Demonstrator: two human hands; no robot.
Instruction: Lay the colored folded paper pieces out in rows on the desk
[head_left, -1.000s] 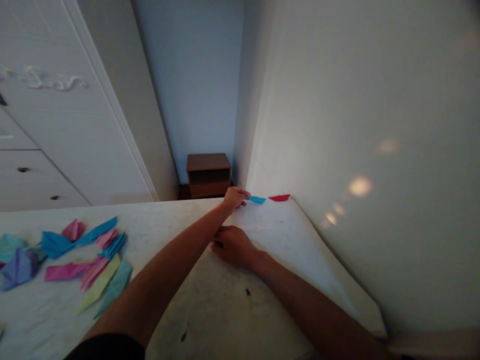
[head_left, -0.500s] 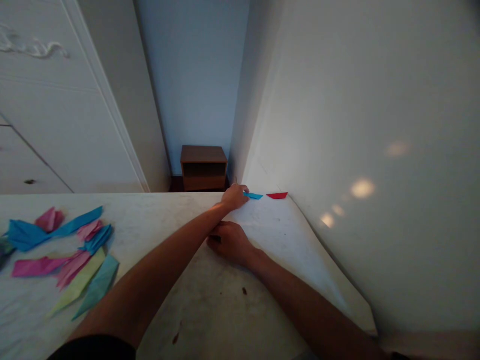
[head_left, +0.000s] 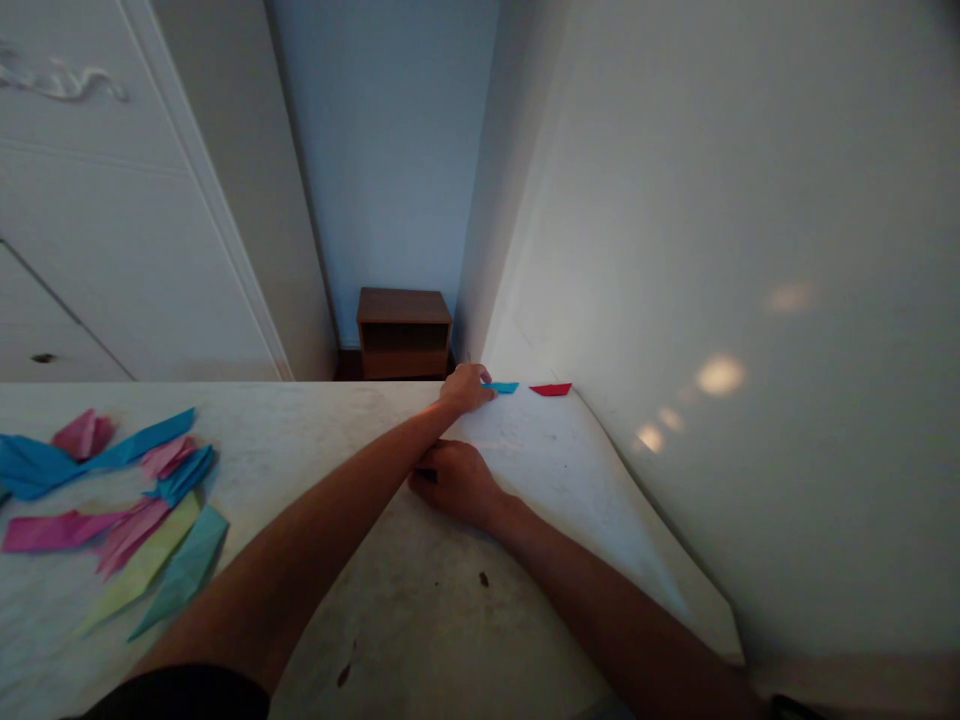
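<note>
My left hand reaches to the far edge of a white table, its fingers curled and touching the left end of a small blue folded paper. A red folded paper lies just right of the blue one, against the wall. My right hand rests on the tabletop behind my left forearm, fingers curled in; whether it holds anything is hidden.
Several folded paper pieces in pink, blue, green and teal lie at the table's left. A white wall bounds the table on the right. A brown wooden cabinet stands on the floor beyond the far edge. White cupboard doors fill the left.
The view has shifted slightly, so the paper pile sits further left. My left hand stays at the blue paper, and my right hand keeps its place on the table.
</note>
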